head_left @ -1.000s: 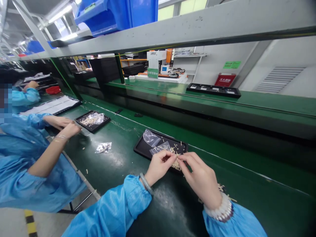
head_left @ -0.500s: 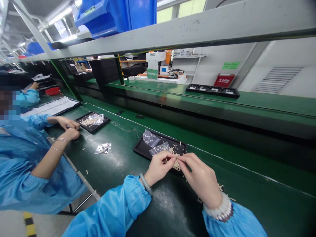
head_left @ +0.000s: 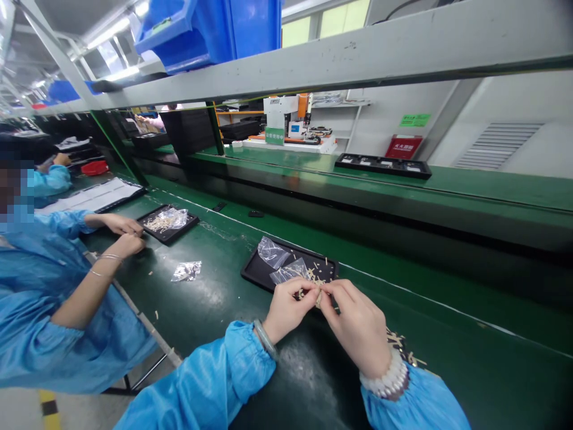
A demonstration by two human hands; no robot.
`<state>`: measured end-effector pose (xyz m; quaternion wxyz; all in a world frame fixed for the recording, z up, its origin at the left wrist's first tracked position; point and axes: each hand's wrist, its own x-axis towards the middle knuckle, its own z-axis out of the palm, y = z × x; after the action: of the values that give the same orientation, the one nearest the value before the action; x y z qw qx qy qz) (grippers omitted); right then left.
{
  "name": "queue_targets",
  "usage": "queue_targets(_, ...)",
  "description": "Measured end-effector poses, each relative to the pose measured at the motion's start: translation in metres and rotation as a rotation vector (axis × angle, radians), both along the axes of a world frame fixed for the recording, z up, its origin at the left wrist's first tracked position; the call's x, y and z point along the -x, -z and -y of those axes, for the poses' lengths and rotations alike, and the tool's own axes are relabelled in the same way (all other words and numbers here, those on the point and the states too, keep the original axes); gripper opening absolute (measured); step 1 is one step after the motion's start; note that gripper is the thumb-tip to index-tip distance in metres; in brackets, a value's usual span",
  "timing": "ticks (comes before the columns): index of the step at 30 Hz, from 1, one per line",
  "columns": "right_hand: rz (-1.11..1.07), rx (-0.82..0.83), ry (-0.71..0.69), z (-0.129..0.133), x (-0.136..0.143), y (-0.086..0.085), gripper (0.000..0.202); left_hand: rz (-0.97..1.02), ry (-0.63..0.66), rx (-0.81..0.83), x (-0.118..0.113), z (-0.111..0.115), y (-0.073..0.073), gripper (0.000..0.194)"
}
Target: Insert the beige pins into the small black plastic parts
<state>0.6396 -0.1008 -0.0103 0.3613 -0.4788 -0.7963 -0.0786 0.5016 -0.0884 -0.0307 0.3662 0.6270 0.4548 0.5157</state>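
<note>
My left hand (head_left: 290, 307) and my right hand (head_left: 358, 325) meet fingertip to fingertip at the near right edge of a black tray (head_left: 255, 267). Each is closed in a pinch. Whatever lies between the fingertips is too small and too covered to name. Behind the fingers, small beige strips (head_left: 316, 276) are scattered in the tray, partly hidden by my hands. Two clear plastic bags, one at the back (head_left: 272, 253) and one nearer (head_left: 290, 270), lie in the same tray. More beige strips (head_left: 396, 340) with dark bits lie on the bench beside my right wrist.
To the left, a co-worker's hands (head_left: 128, 233) are beside another black tray (head_left: 168, 237) of strips and a bag. A small clear bag (head_left: 187, 271) lies on the green bench (head_left: 215, 316). Two small black pieces (head_left: 256, 214) lie farther back. A grey shelf beam (head_left: 358, 51) crosses above.
My right hand has shifted slightly left and turned a little, uncovering more strips beside its wrist. My fingertips stay together. The view has moved slightly.
</note>
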Motion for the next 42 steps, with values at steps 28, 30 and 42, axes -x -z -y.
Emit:
queue_targets(28,-0.453,0.538,-0.083,-0.026,-0.016,0.016,0.02,0.153,0.091,0.177,0.0,-0.011,0.012,0.022)
queue_targets(30,-0.532,0.587,-0.122,-0.025,-0.014,0.015,0.022,0.133,0.094,0.166,0.0,-0.011,0.012,0.024)
queue_targets(42,-0.895,0.857,-0.227,-0.018,-0.003,0.011,0.027,0.076,0.062,0.089,0.001,-0.009,0.01,0.024)
